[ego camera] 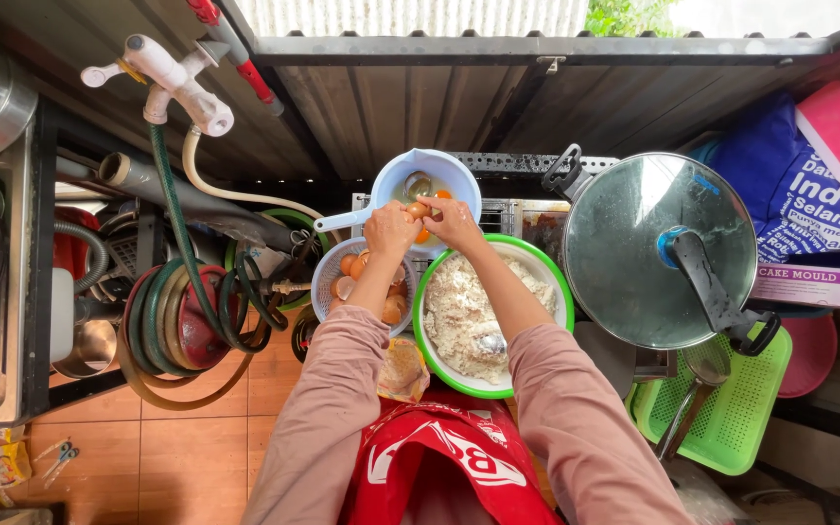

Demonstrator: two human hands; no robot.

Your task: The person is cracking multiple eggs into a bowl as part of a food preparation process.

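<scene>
Both hands, left hand (pixel 390 229) and right hand (pixel 452 220), pinch 1 egg (pixel 419 210), seemingly cracked, over a blue scoop (pixel 449 171).

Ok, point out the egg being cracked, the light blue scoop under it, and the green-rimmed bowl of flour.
egg (pixel 420 209), head view, on the shell showing between the two hands.
light blue scoop (pixel 459 173), head view, on its inner right wall.
green-rimmed bowl (pixel 563 292), head view, on the right rim.

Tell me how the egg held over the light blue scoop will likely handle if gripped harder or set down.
The egg, pinched between left hand and right hand, is probably brittle: empty shells fill the white basket. Its rounded shape would likely roll on a flat surface. Yolks in the scoop suggest it may be slippery.
</scene>
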